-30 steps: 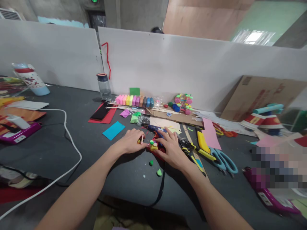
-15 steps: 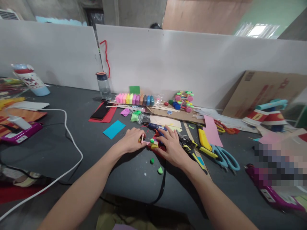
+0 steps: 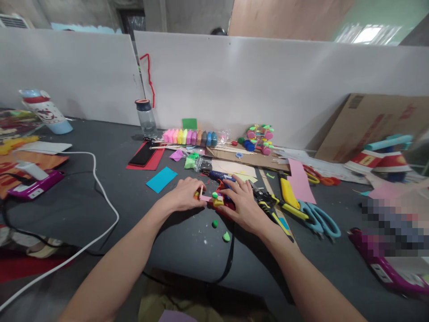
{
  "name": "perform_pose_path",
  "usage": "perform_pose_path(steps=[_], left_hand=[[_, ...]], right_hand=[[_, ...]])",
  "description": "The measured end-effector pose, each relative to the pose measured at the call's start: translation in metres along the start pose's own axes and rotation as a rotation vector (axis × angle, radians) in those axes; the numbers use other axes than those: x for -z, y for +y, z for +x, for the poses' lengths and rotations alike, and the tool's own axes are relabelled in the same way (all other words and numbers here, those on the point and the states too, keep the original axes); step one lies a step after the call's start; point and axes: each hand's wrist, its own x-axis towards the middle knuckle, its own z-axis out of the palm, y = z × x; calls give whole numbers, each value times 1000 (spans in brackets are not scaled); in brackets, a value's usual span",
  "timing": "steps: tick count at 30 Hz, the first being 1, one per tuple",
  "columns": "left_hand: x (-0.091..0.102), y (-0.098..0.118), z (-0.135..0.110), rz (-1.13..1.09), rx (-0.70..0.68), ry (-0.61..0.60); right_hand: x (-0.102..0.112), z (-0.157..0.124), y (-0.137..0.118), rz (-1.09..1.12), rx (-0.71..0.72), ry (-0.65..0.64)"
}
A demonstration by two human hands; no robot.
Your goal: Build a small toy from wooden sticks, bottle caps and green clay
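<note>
My left hand [image 3: 187,195] is closed in a pinch on the left end of a small craft model, which has a pink strip [image 3: 205,198], a yellow block [image 3: 218,202] and a green ball [image 3: 215,195]. At its right end, the bent thumb and fingers of my right hand [image 3: 241,200] close around the yellow block, partly hiding it. Just beyond my fingers lies a blue and red glue gun [image 3: 218,175], partly covered by the right hand. A dark green clay ball [image 3: 215,223] and a light green clay piece [image 3: 226,237] rest on the table nearer me.
Pliers [image 3: 268,210], a yellow-handled cutter [image 3: 290,194] and blue-handled scissors [image 3: 320,220] lie at the right. Blue paper [image 3: 161,180] and a phone [image 3: 143,153] are at the left. Clay packs [image 3: 189,137] line the back. A white cable [image 3: 110,208] crosses the left side.
The view has shifted slightly, moving the scene a little to the right. Both hands keep nearly the same pose on the craft model, and the pink strip shows slightly more.
</note>
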Motion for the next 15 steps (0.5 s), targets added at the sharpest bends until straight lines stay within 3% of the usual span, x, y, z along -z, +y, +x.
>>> perform_pose_path(steps=[7, 15], left_hand=[[-6, 5, 4, 0, 62, 66], [-5, 5, 4, 11, 66, 45]], right_hand=[[-2, 0, 0, 6, 4, 14], [-2, 0, 0, 9, 15, 14]])
